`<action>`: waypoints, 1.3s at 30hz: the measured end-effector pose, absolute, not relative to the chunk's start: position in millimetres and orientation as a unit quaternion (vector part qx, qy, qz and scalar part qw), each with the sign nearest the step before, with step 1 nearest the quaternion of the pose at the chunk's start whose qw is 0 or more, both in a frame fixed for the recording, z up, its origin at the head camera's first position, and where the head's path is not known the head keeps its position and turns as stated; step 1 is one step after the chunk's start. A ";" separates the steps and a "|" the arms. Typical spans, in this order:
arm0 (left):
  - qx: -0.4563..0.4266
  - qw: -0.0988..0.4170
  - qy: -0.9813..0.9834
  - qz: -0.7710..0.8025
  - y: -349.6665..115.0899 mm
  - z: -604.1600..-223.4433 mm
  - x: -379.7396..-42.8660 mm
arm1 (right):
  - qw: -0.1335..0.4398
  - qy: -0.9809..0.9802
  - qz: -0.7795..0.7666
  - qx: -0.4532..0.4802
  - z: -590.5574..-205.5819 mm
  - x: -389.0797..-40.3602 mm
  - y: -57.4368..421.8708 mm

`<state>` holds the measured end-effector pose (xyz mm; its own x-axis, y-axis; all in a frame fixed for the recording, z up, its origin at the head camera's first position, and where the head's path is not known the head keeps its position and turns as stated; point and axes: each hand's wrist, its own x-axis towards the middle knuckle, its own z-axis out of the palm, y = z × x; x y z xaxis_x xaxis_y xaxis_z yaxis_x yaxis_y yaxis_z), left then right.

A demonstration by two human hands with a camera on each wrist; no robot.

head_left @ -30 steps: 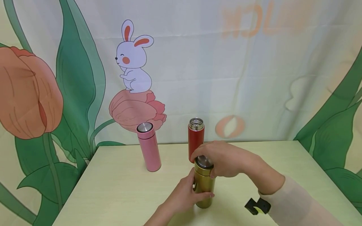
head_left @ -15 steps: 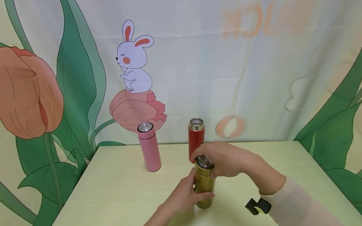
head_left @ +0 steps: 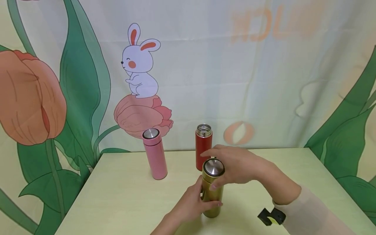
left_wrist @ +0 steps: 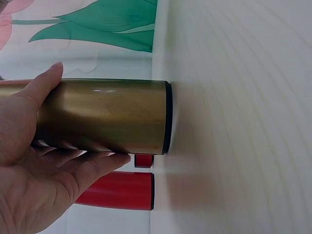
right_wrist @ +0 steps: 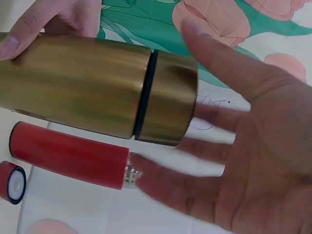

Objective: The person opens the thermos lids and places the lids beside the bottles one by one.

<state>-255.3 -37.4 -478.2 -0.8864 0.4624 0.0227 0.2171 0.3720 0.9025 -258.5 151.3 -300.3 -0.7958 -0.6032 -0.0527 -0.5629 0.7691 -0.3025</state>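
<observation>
A gold thermos [head_left: 212,192] stands upright near the front of the table, its lid [head_left: 213,167] with a steel top sitting on the body. My left hand [head_left: 190,201] grips the lower body, thumb on one side and fingers round the other. Beside the lid, my right hand [head_left: 238,164] has its thumb and fingers spread apart. In the right wrist view a gap shows between the right thumb and the gold lid [right_wrist: 170,100]. Just behind stands a red thermos [head_left: 202,148] with its steel mouth uncovered, partly hidden by the right hand.
To the left, a pink thermos [head_left: 155,156] stands with its lid on. A small red lid [right_wrist: 11,183] lies on the table near the red thermos, hidden from the head view. Behind the pale table [head_left: 123,195] hangs a printed curtain [head_left: 188,65].
My right hand has loosened from the gold lid, its fingers and thumb spreading away so the steel top shows fully. The left hand keeps its grip.
</observation>
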 end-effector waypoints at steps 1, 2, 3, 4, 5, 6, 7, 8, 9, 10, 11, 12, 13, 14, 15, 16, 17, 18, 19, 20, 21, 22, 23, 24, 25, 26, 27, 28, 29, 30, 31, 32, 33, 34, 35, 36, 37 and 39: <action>0.208 0.116 0.820 0.521 -37.4 -478.2 -254.9 | 0.066 0.944 -0.127 -0.296 -299.9 -257.1 150.6; 0.210 0.115 0.819 0.521 -37.5 -478.3 -254.5 | 0.057 0.950 -0.118 -0.283 -299.2 -255.3 149.3; 0.211 0.114 0.819 0.522 -37.6 -478.3 -254.2 | 0.048 0.956 -0.110 -0.270 -298.8 -253.6 147.9; 0.213 0.113 0.818 0.522 -37.6 -478.2 -253.9 | 0.041 0.960 -0.107 -0.257 -298.6 -251.7 146.1; 0.214 0.112 0.817 0.524 -37.5 -478.3 -253.7 | 0.033 0.962 -0.108 -0.248 -298.6 -250.1 144.2; 0.214 0.112 0.817 0.524 -37.6 -478.3 -253.5 | 0.026 0.964 -0.112 -0.241 -299.0 -248.6 142.2; 0.213 0.113 0.817 0.524 -37.6 -478.2 -253.4 | 0.020 0.965 -0.118 -0.233 -299.5 -247.2 140.3; 0.212 0.114 0.817 0.523 -37.5 -478.1 -253.4 | 0.013 0.967 -0.123 -0.225 -300.2 -245.7 138.3; 0.210 0.116 0.819 0.521 -37.3 -478.0 -253.5 | 0.008 0.968 -0.129 -0.216 -301.1 -244.4 136.5; 0.209 0.117 0.821 0.519 -37.4 -478.0 -253.7 | 0.006 0.969 -0.135 -0.208 -302.1 -243.1 134.8; 0.207 0.118 0.823 0.516 -37.4 -478.0 -253.9 | 0.002 0.970 -0.137 -0.201 -303.3 -241.8 133.1; 0.205 0.120 0.825 0.514 -37.4 -478.1 -254.1 | -0.003 0.971 -0.137 -0.194 -304.5 -240.5 131.5; 0.204 0.121 0.826 0.511 -37.3 -478.2 -254.2 | -0.009 0.973 -0.135 -0.188 -305.6 -239.2 129.9; 0.203 0.122 0.827 0.510 -37.5 -478.3 -254.3 | -0.015 0.974 -0.130 -0.183 -306.9 -238.4 128.4; 0.202 0.122 0.828 0.509 -37.5 -478.5 -254.3 | -0.020 0.975 -0.126 -0.180 -308.2 -237.6 127.0; 0.202 0.122 0.828 0.508 -37.5 -478.6 -254.4 | -0.025 0.977 -0.120 -0.177 -309.5 -237.1 125.7; 0.202 0.122 0.829 0.508 -37.5 -478.7 -254.3 | -0.032 0.977 -0.113 -0.176 -310.8 -236.7 124.4; 0.202 0.122 0.829 0.507 -37.5 -478.8 -254.3 | -0.038 0.978 -0.108 -0.175 -311.8 -236.5 123.2; 0.202 0.122 0.829 0.507 -37.5 -478.7 -254.2 | -0.043 0.978 -0.103 -0.174 -312.8 -236.6 122.2; 0.203 0.121 0.829 0.508 -37.4 -478.6 -254.3 | -0.048 0.979 -0.098 -0.173 -313.7 -236.7 121.4; 0.202 0.122 0.829 0.508 -37.3 -478.6 -254.4 | -0.052 0.979 -0.095 -0.174 -314.3 -236.7 120.8; 0.202 0.122 0.828 0.509 -37.3 -478.4 -254.5 | -0.057 0.979 -0.092 -0.174 -314.9 -236.8 120.4; 0.201 0.123 0.827 0.510 -37.3 -478.2 -254.6 | -0.062 0.978 -0.089 -0.176 -315.4 -237.1 120.1; 0.200 0.124 0.827 0.511 -37.3 -478.0 -254.7 | -0.066 0.978 -0.087 -0.178 -315.8 -237.4 119.9; 0.200 0.124 0.826 0.512 -37.3 -477.9 -254.8 | -0.070 0.977 -0.086 -0.180 -316.1 -237.6 119.7; 0.199 0.125 0.826 0.512 -37.4 -477.9 -254.8 | -0.073 0.977 -0.085 -0.182 -316.2 -237.9 119.5; 0.199 0.124 0.826 0.512 -37.4 -477.9 -254.9 | -0.075 0.977 -0.084 -0.183 -316.3 -238.2 119.3; 0.199 0.124 0.826 0.512 -37.3 -477.9 -255.0 | -0.075 0.977 -0.084 -0.183 -316.2 -238.5 119.2; 0.199 0.124 0.827 0.511 -37.3 -477.9 -255.0 | -0.074 0.977 -0.084 -0.183 -316.1 -238.8 119.1; 0.199 0.123 0.827 0.510 -37.3 -478.0 -255.0 | -0.072 0.977 -0.085 -0.183 -315.9 -239.2 118.9; 0.201 0.122 0.827 0.510 -37.3 -478.2 -255.1 | -0.070 0.977 -0.086 -0.183 -315.7 -239.5 118.7; 0.204 0.121 0.827 0.511 -37.4 -478.4 -255.0 | -0.067 0.977 -0.087 -0.182 -315.4 -239.8 118.5; 0.206 0.120 0.826 0.511 -37.5 -478.4 -254.9 | -0.065 0.977 -0.088 -0.183 -315.2 -240.0 118.4; 0.207 0.119 0.826 0.511 -37.5 -478.4 -254.8 | -0.063 0.977 -0.089 -0.184 -314.9 -240.2 118.4; 0.209 0.118 0.826 0.510 -37.6 -478.5 -254.6 | -0.062 0.977 -0.090 -0.186 -314.6 -240.3 118.4; 0.210 0.117 0.825 0.511 -37.7 -478.5 -254.5 | -0.061 0.976 -0.090 -0.188 -314.2 -240.4 118.4; 0.211 0.117 0.825 0.512 -37.8 -478.5 -254.3 | -0.060 0.976 -0.091 -0.189 -314.0 -240.4 118.5; 0.211 0.116 0.825 0.511 -38.0 -478.5 -254.1 | -0.056 0.976 -0.091 -0.192 -313.2 -240.5 118.9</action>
